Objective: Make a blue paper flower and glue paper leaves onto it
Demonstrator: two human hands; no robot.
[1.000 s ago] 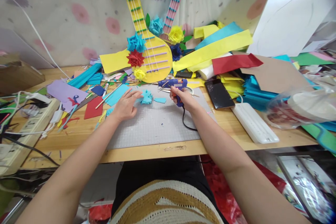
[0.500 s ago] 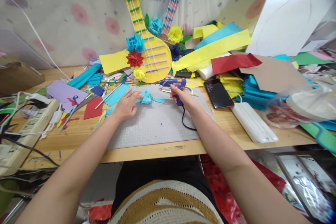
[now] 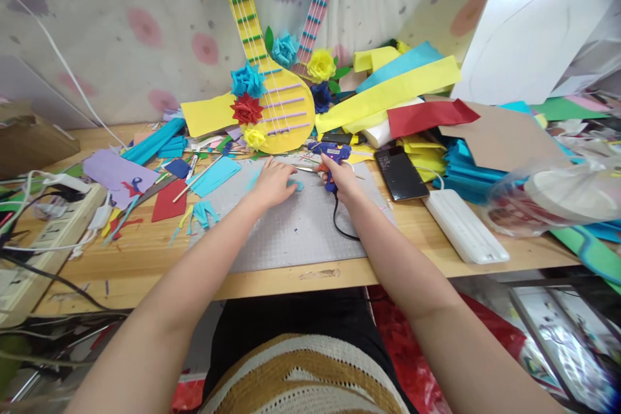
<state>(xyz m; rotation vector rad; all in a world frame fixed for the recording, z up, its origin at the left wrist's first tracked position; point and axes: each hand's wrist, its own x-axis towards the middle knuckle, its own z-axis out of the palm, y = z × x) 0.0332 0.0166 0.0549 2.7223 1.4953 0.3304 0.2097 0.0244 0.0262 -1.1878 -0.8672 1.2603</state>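
Observation:
My right hand (image 3: 341, 176) is wrapped round the handle of a blue glue gun (image 3: 332, 154), whose black cord (image 3: 339, 223) trails back over the grey cutting mat (image 3: 301, 226). My left hand (image 3: 274, 181) lies curled over a small turquoise paper flower on the mat, which it hides almost fully. A turquoise scrap (image 3: 295, 185) shows at its fingertips. Both hands sit close together near the mat's far edge, just in front of a yellow paper guitar (image 3: 281, 103) with paper flowers.
A black phone (image 3: 400, 173) and a white power strip (image 3: 460, 226) lie right of the mat. Stacks of yellow, turquoise and red paper (image 3: 412, 103) fill the back right. Paper scraps, a red piece (image 3: 167, 200) and cables (image 3: 43, 207) crowd the left side.
My left hand has moved right across the mat and now covers the turquoise flower. My right hand with the glue gun has shifted slightly.

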